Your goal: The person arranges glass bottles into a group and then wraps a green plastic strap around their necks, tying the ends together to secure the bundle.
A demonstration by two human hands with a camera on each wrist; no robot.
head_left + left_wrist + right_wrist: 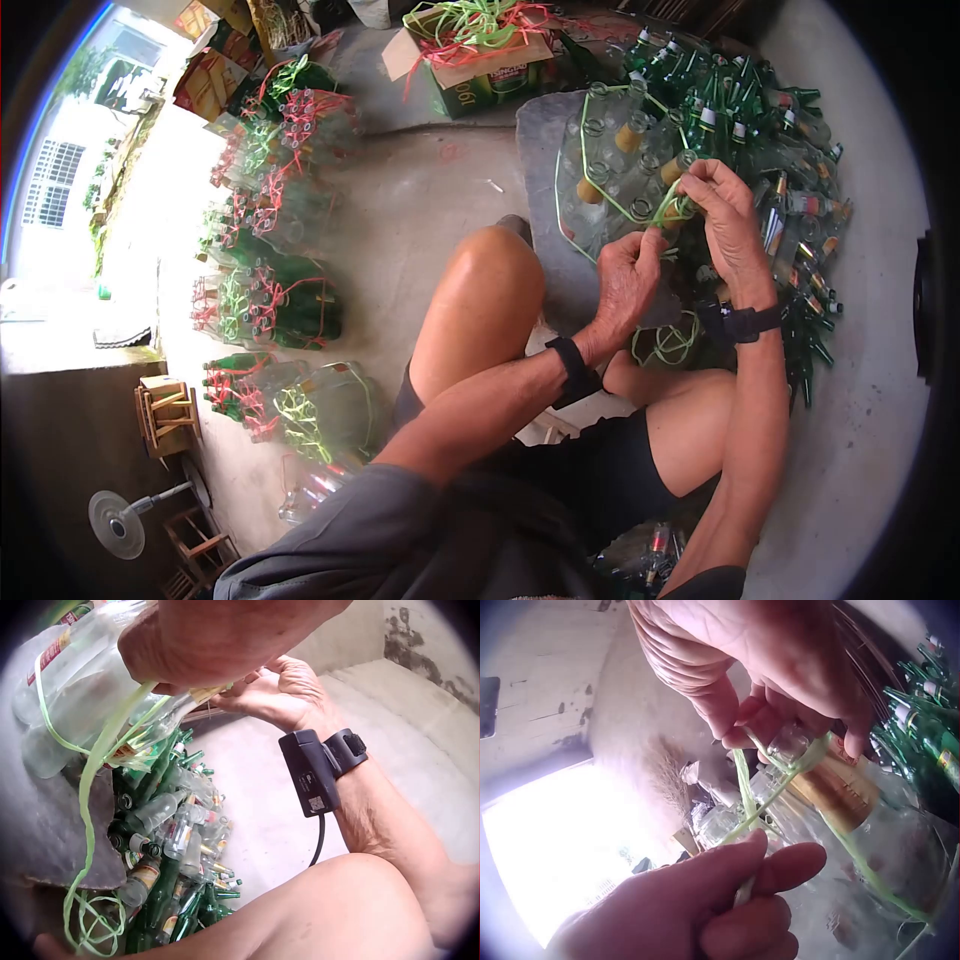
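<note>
A cluster of clear glass bottles (645, 160), a few with gold neck labels, stands upright on a grey slab (540, 130). Green plastic string (587, 140) runs round the outside of the bottles and across their necks. At the cluster's near right corner, my left hand (630, 272) pinches the string between thumb and curled forefinger. Just above and to the right, my right hand (728, 215) holds another part with its fingertips, close by a gold-labelled bottle neck (836, 796). Between the two hands the strands cross in the right wrist view. A loose tail (86, 802) hangs below the left hand.
Many loose green and clear bottles (800, 235) lie piled to the right of the slab. Tied bottle bundles (290, 300) line the floor on the left. A carton (480, 80) heaped with green and red string stands at the back. A fan (120, 525) is at lower left.
</note>
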